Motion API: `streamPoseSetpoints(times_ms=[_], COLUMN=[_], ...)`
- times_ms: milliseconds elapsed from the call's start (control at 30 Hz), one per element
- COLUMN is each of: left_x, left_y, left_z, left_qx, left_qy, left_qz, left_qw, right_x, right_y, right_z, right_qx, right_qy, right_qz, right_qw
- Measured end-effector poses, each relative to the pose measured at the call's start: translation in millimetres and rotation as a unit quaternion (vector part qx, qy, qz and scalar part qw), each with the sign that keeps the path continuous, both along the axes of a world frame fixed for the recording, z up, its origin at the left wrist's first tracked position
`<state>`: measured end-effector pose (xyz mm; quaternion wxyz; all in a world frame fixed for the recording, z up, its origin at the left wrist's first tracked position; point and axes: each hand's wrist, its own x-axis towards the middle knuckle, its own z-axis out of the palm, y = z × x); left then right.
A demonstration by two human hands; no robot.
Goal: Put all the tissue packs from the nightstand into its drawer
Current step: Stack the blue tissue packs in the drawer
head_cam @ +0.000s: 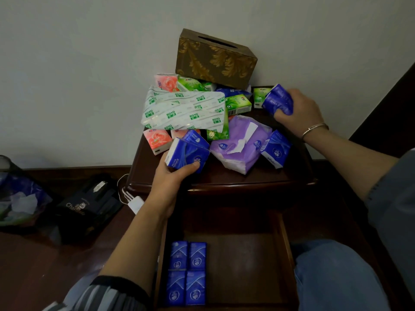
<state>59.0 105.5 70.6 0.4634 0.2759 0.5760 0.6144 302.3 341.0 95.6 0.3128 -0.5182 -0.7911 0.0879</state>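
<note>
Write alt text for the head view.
The left hand grips a blue tissue pack at the nightstand's front edge; the right hand grips another blue pack at its back right, by a heap of packs. The open drawer below holds four blue packs on its left.

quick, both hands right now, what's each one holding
Left hand: grips a blue tissue pack at the nightstand's front edge.
Right hand: grips another blue pack above the back right of the pile.
</note>
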Motion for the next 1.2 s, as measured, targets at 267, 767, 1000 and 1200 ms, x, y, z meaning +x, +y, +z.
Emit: streamPoseSetpoints(times_ms=[267, 767, 1000, 1200], left_x=[12.3, -9.5, -15.3, -18.0], left_y=[-25.2, -79.8, -135.6, -160.4], left_z=[-4.7, -12.8, -55.7, -117.2], left_qx=[0.006, -0.082, -0.108, -0.22], left_qy=[0.126, -0.049, -0.074, -0.139], left_qz=[0.005, 0.063, -0.007, 0.1], left_qw=[0.992, 0.993, 0.991, 0.96], right_x=[23.3, 13.8, 4.6, -25.4], right_y=[-82.5, -238.9, -257.2, -270.9], right_z=[23.6, -2.8, -50.2, -134.5], right_qx=[-0.046, -0.432, -0.599, -0.685], right_qy=[0.338, 0.565, 0.47, 0.326], right_qz=[-0.074, 0.04, 0.049, -0.047], right_qw=[0.937, 0.702, 0.647, 0.649])
